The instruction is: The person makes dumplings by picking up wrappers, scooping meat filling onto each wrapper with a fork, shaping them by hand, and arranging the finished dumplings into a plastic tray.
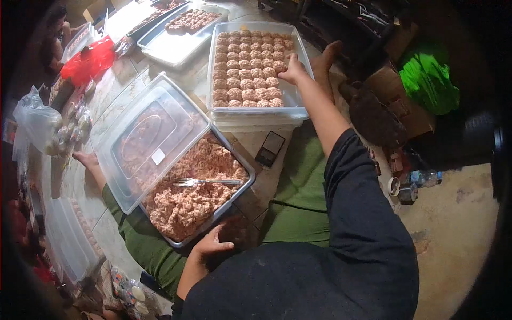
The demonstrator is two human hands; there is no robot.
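My right hand (pixel 292 69) reaches into a clear plastic container (pixel 305 98), its fingers closed at a ball in the right part of the rows of meat balls (pixel 245 69). My left hand (pixel 212 242) rests near my lap beside the lower edge of a grey tray (pixel 242 186), thumb apart from the fingers, holding nothing visible. Minced meat (pixel 181 210) fills that tray, and a fork (pixel 205 182) lies on it. A clear lid (pixel 122 154) leans over the tray's left part.
A small dark scale (pixel 270 149) sits on the floor between the containers. Another tray (pixel 160 48) stands at the back. Bagged items (pixel 69 125) and stacked containers (pixel 69 234) are at left; a green bag (pixel 429 82) and bottle (pixel 425 178) are at right. A person (pixel 56 40) sits far left.
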